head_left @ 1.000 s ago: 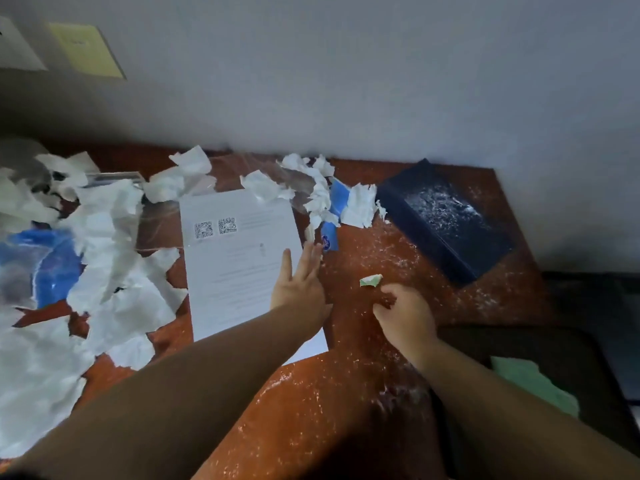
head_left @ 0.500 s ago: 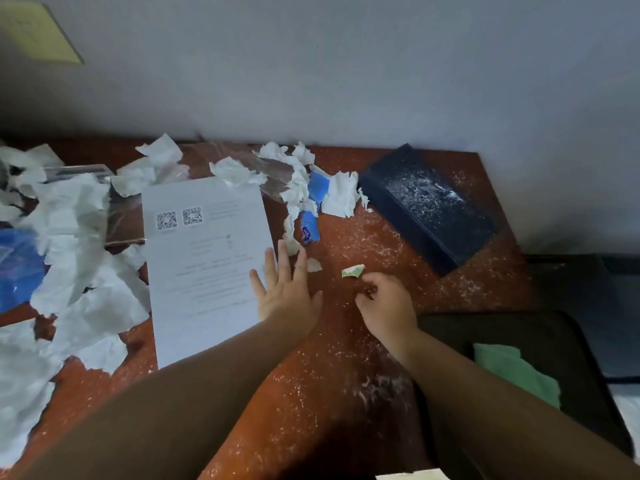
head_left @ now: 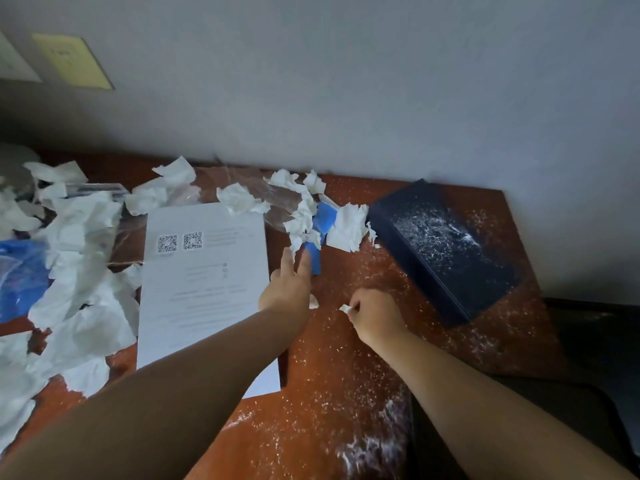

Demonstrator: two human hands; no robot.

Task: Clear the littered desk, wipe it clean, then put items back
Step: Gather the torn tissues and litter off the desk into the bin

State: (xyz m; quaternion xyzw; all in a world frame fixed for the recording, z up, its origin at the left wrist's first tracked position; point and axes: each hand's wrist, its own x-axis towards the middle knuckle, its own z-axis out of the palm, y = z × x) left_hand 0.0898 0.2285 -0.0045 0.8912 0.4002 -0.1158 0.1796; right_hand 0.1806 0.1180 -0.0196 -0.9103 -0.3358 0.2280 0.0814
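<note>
The left hand (head_left: 289,289) is holding its fingers (head_left: 304,263) straight and gripping nothing, the tips sitting right at the near end of the blue scrap (head_left: 316,259). That scrap is lying on the powder-dusted tabletop (head_left: 346,375) between the printed sheet (head_left: 204,271) and the dark box (head_left: 446,251). Its long axis is running away toward the wall into a clump of torn tissue (head_left: 301,216), and it is looking thin and creased. The right hand (head_left: 375,313), sitting farther off, is pinching a white scrap (head_left: 345,308) in curled fingers

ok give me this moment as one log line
phase: clearing litter | left hand: open, fingertips by blue scrap | right hand: pinching small paper scrap | desk: powder-speckled, unwiped
</note>
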